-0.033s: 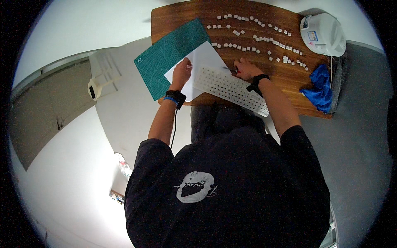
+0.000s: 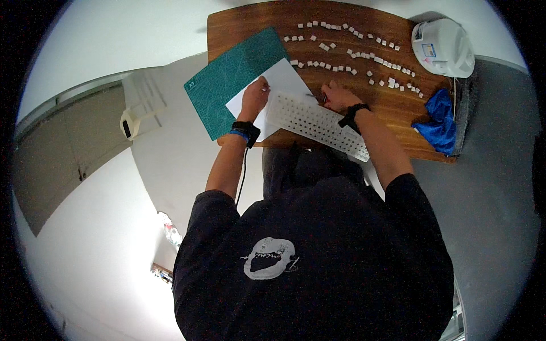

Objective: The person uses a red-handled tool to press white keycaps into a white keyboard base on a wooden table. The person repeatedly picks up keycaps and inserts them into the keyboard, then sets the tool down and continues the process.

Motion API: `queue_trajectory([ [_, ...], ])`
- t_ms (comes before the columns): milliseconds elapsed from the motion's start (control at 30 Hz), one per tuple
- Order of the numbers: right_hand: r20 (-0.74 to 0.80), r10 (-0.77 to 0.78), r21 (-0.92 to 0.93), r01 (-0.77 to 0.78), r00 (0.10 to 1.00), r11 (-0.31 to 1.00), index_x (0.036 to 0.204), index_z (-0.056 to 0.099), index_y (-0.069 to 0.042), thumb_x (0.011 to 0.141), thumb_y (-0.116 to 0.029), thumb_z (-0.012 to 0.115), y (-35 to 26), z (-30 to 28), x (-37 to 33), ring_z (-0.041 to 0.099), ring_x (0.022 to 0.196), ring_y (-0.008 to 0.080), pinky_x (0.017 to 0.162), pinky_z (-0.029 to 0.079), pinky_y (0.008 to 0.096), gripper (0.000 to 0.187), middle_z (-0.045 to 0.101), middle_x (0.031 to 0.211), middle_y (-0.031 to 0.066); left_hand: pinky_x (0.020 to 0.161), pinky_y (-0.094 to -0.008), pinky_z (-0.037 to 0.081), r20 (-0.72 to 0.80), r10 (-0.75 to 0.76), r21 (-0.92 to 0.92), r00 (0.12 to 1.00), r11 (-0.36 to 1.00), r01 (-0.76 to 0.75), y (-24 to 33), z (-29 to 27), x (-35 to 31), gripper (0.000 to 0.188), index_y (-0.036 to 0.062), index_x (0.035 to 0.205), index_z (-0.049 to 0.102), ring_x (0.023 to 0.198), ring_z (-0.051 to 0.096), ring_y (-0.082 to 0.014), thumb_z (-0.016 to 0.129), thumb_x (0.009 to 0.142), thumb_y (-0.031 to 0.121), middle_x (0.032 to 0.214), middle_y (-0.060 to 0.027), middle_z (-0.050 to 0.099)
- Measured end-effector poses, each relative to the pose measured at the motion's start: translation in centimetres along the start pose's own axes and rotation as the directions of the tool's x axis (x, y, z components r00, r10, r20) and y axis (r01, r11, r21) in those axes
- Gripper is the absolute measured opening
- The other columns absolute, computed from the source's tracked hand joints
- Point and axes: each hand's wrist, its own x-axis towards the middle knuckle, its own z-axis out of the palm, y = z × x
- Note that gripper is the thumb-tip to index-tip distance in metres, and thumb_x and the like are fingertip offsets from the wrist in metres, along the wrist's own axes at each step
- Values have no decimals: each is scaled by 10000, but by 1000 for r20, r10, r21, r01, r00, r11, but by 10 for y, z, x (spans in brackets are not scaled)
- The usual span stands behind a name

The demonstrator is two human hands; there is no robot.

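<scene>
A white keyboard (image 2: 318, 122) without keycaps lies slanted across the table's near edge, its left end on a sheet of white paper (image 2: 242, 102). My left hand (image 2: 255, 99) is closed over the paper just left of the keyboard, fingertips pinched together; whatever they hold is too small to name. Just beyond the keyboard's far edge, my right hand (image 2: 340, 98) is closed round a slim tool, dark with some red, whose blurred thin end seems to point left. Under the paper is a green cutting mat (image 2: 227, 79).
Several white keycaps (image 2: 378, 59) stand in loose rows on the wooden table (image 2: 250, 17). A white rounded appliance (image 2: 449, 48) occupies the far right corner, with a blue cloth (image 2: 439, 119) nearer to me. From my left wristband hangs a black cable (image 2: 243, 170).
My left hand has shifted slightly right, toward the keyboard's left end, its fingers still closed. My right hand and the keyboard have barely moved.
</scene>
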Motion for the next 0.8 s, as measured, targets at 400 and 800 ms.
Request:
queue_trajectory([
  [400,-40,12,48,-10,999,999,1261,469,-74,856,-210,746,-9,-3,-9,487,1241,460,971,492,535,510,457,1326,239,847,-444,484,-73,183,-136,980,972,-191,54,31,41,252,42,942,595,1000,586,-355,760,751,53,957,-133,650],
  [800,-84,-8,41,12,996,999,1320,451,-75,867,-241,727,-9,1,-8,467,1273,463,1007,476,535,556,466,1347,239,883,-409,508,-180,181,-54,967,980,-193,33,20,41,243,77,1015,656,985,625,-324,765,819,171,1158,-123,636],
])
